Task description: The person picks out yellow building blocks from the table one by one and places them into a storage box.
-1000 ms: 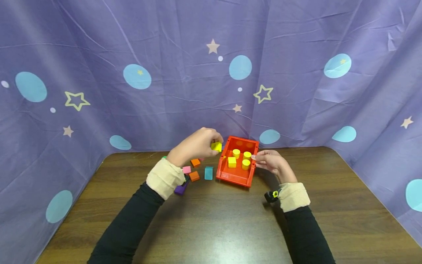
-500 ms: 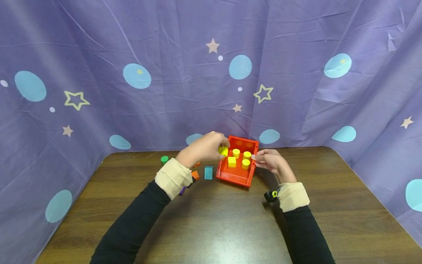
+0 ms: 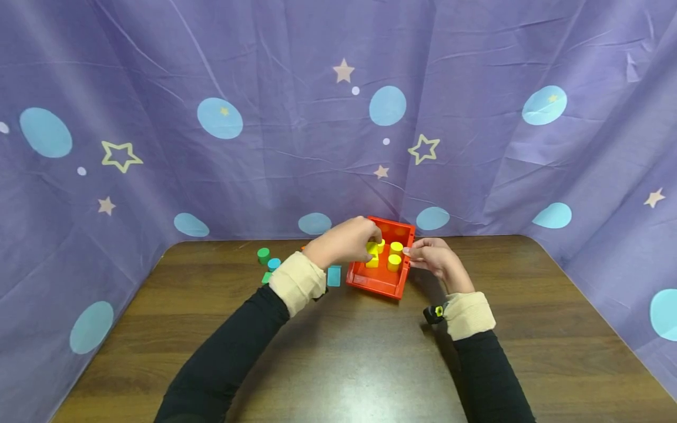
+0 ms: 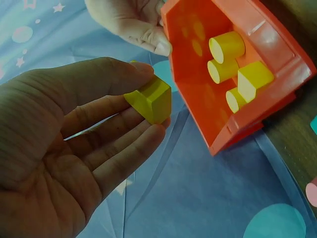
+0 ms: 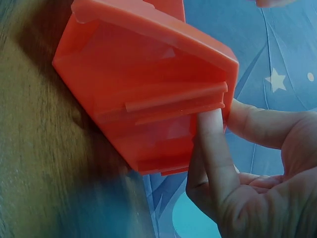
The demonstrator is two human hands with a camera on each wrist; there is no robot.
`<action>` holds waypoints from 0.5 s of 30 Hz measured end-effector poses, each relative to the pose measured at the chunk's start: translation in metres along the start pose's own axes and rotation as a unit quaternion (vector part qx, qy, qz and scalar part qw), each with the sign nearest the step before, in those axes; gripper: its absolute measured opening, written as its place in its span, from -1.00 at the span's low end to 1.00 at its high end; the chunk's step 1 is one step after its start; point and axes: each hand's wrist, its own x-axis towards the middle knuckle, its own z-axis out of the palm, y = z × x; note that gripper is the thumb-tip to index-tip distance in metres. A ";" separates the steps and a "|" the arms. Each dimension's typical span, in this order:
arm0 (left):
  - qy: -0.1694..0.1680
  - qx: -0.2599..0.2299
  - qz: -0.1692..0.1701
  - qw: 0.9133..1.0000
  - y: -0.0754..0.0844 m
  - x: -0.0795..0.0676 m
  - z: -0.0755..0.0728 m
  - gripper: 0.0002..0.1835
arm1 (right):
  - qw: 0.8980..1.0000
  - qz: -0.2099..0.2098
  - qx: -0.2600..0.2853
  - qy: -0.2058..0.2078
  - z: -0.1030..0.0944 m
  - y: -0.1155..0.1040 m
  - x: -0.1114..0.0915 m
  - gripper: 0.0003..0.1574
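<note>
Thumb and fingertips of my left hand pinch a yellow block. In the head view that hand is over the left part of a red plastic bin. Inside the bin are three yellow cylinders, one of them this cylinder, and a yellow cube. In the head view the left fingers partly cover the cube and the far-left cylinder. My right hand grips the bin's right side wall, with the thumb at the rim and fingers against the ribbed outer face.
Left of the bin, a turquoise block stands on the wooden table. Farther left are a green cylinder, a blue cylinder and a green block. My left forearm hides other blocks. A purple curtain hangs behind the table.
My left hand has moved right with the yellow block, from beside the bin to over it. Its forearm now covers the orange and purple blocks. The right hand and bin have stayed put.
</note>
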 end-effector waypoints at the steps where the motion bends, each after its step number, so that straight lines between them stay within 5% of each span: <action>1: -0.003 0.001 0.002 1.000 0.000 0.002 0.001 -0.65 | 1.000 0.001 -0.002 0.001 0.000 0.000 0.000 -0.90; 15: -0.039 -0.011 -0.001 0.999 0.008 0.026 0.013 -0.83 | 0.999 0.010 -0.026 0.020 0.005 -0.007 -0.006 -0.87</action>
